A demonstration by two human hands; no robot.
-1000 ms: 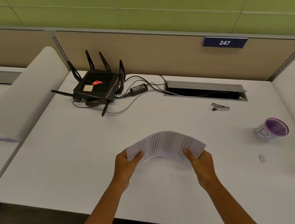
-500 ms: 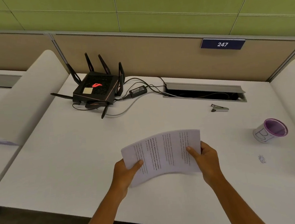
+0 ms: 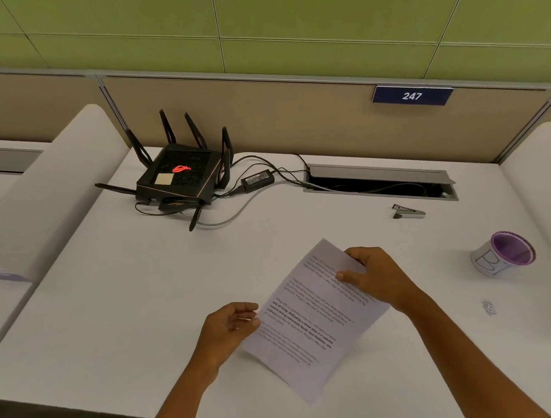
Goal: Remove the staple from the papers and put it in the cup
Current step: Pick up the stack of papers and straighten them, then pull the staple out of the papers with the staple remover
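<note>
The printed papers [image 3: 312, 318] are held tilted above the white desk [image 3: 117, 307], turned diagonally with one corner pointing away from me. My right hand [image 3: 378, 276] pinches their far upper corner, thumb on top. At the papers' left edge, my left hand [image 3: 227, 331] grips with curled fingers. I cannot make out the staple. The cup [image 3: 503, 253], white with a purple inside and rim, stands at the right of the desk, well clear of both hands. A small metal staple remover [image 3: 408, 212] lies beyond my right hand, near the cable slot.
A black router [image 3: 179, 180] with antennas, its power adapter [image 3: 258, 179] and cables sit at the back left. An open cable slot [image 3: 381, 184] runs along the back. A small printed mark [image 3: 489, 306] is on the desk below the cup. Dividers flank the desk.
The papers have turned from lying sideways to a diagonal. My right hand moved up to their far corner, and my left hand shifted to the left edge.
</note>
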